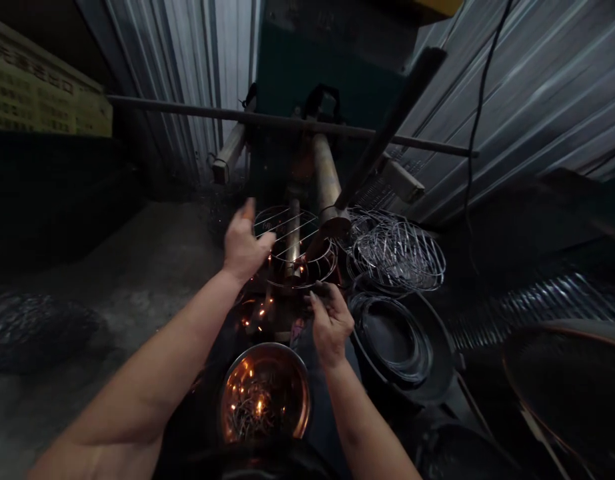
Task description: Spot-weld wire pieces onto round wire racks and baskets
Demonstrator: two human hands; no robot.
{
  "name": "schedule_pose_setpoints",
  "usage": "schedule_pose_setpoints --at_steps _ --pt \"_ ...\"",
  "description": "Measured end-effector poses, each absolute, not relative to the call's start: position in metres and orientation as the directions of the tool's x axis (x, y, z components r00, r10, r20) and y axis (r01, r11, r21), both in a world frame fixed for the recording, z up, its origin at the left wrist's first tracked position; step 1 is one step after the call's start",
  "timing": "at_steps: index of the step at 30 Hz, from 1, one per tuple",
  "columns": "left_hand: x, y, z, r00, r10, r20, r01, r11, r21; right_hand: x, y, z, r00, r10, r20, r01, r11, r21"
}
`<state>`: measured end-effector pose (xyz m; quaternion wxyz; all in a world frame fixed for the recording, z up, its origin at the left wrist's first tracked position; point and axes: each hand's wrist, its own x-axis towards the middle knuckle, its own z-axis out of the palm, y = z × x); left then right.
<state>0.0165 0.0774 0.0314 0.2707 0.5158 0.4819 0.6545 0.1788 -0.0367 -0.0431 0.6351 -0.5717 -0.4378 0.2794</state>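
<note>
Nearest the camera sits a round, shiny metal bowl (pixel 265 393), its inside glowing orange and holding a heap of short thin metal pieces. Both bare forearms reach forward past it.

The left hand (pixel 243 245) is raised at the left rim of a round wire rack (pixel 292 248), a shallow basket-like frame made of thin bright steel hoops with straight parallel wires running across its top. Its thumb and fingers close on the rim wire, so this grip holds the rack at its left edge. The rack sits on the dark machine (pixel 317 100), around a short upright metal post (pixel 293 240) and just under a thick, dull brass-coloured cylinder (pixel 326 177) that slants down to the rack's right side. Orange sparks (pixel 255 313) scatter just below the rack, between the two hands.

The right hand (pixel 330 323) is lower, at the near right edge of the rack, fingers curled around something small and dark; what it pinches cannot be told, though the grip is closed.

To the right of the rack lies a pile of similar silver wire racks (pixel 397 253), stacked loosely. In front of that pile, a stack of dark round rings (pixel 392 337) rests in a black tray. A long thin steel bar (pixel 267 120) crosses in front of corrugated sheet-metal walls (pixel 547 87).
</note>
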Motion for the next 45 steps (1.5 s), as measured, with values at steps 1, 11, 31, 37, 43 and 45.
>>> schedule_pose_setpoints --at_steps 1,11,31,37,43,45 --pt "0.021 0.081 0.037 -0.190 0.882 0.431 0.192 -0.397 0.898 0.180 -0.042 -0.048 0.476 0.851 0.224 0.134 0.182 -0.974" --pt "0.033 0.070 0.026 0.170 0.984 0.056 0.752 -0.166 0.638 0.219 -0.073 -0.059 0.577 0.814 0.067 0.117 -0.001 -0.993" --pt "0.035 -0.006 -0.064 0.013 0.999 -0.032 0.253 0.027 0.967 0.245 -0.076 -0.080 0.596 0.775 -0.211 -0.170 -0.134 -0.976" --pt "0.046 0.002 -0.072 0.020 1.000 0.003 -0.043 -0.003 0.999 0.250 -0.073 -0.081 0.531 0.825 -0.194 -0.188 -0.109 -0.976" --pt "0.035 -0.009 -0.082 -0.109 0.992 -0.065 -0.060 0.058 0.996 0.246 -0.068 -0.078 0.427 0.903 -0.045 -0.107 0.001 -0.994" --pt "0.031 -0.004 -0.083 -0.131 0.981 -0.142 -0.018 0.141 0.990 0.247 -0.063 -0.079 0.439 0.898 -0.013 -0.088 0.029 -0.996"
